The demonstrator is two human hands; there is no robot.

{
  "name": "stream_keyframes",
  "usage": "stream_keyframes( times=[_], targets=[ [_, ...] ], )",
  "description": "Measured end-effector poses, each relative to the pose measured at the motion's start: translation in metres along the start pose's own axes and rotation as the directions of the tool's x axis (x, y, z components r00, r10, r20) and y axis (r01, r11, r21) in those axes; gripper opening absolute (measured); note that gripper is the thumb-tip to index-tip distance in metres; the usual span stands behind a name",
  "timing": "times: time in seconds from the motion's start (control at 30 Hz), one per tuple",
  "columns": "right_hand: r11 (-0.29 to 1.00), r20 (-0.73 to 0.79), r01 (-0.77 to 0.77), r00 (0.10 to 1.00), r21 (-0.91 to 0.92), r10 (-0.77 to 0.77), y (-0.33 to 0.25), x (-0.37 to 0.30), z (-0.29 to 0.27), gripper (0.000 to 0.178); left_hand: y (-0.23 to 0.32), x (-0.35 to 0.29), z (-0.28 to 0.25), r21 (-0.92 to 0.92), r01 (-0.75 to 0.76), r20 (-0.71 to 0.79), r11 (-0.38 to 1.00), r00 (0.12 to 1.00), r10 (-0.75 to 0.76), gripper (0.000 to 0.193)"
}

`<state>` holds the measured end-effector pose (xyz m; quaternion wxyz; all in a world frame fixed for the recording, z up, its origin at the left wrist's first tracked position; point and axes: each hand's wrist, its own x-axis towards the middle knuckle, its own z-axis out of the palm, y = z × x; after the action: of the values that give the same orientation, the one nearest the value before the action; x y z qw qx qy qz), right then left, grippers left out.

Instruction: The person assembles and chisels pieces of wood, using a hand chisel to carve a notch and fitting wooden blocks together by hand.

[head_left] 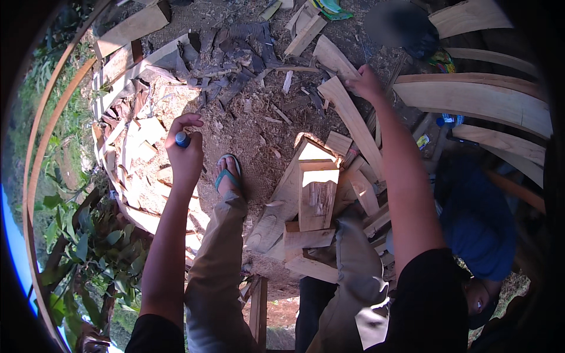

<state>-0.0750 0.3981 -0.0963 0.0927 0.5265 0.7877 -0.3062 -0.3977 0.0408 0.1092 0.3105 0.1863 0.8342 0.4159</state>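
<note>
My left hand (186, 144) is closed in a fist around a tool with a rounded blue handle end (182, 139); the rest of the tool is mostly hidden, so its kind does not show. Ahead on the right, my right hand (366, 86) has its fingers closed at the near end of a short wooden board (336, 57). A longer, slightly curved board (353, 123) lies just below that hand. Between my legs, a thick wood block (318, 194) rests on other wooden pieces, one face sunlit.
Sawdust, bark strips (235, 59) and offcuts (147, 132) litter the ground. Large curved planks (471, 100) reach in from the right, near a person in a blue shirt (479, 217). A blue-capped bottle (450, 120) lies among them. My sandalled foot (228, 170) stands on sawdust; leafy plants (82, 247) grow at left.
</note>
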Motion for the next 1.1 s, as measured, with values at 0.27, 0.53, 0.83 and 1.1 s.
stream_keyframes(
  times=[0.27,0.53,0.83,1.1],
  targets=[
    [0.943,0.261,0.195,0.957,-0.269,-0.124,-0.077,0.004,-0.059,0.051,0.069,-0.059,0.041,-0.263,0.218,0.129,0.94,0.973,-0.189,0.026],
    [0.981,-0.304,-0.142,0.948,-0.131,0.096,-0.131,0.036,-0.117,0.039,0.107,-0.173,0.038,-0.227,0.323,0.265,0.919,0.928,-0.261,0.019],
    [0.924,-0.286,-0.295,0.932,-0.244,0.222,-0.194,0.082,-0.016,0.026,0.091,-0.147,0.026,-0.005,0.227,0.463,0.974,0.864,-0.199,0.032],
    [0.984,-0.096,0.167,0.982,0.057,-0.161,-0.306,0.006,0.104,0.023,0.074,-0.143,0.012,-0.118,0.363,0.413,0.924,0.864,-0.286,0.022]
  ],
)
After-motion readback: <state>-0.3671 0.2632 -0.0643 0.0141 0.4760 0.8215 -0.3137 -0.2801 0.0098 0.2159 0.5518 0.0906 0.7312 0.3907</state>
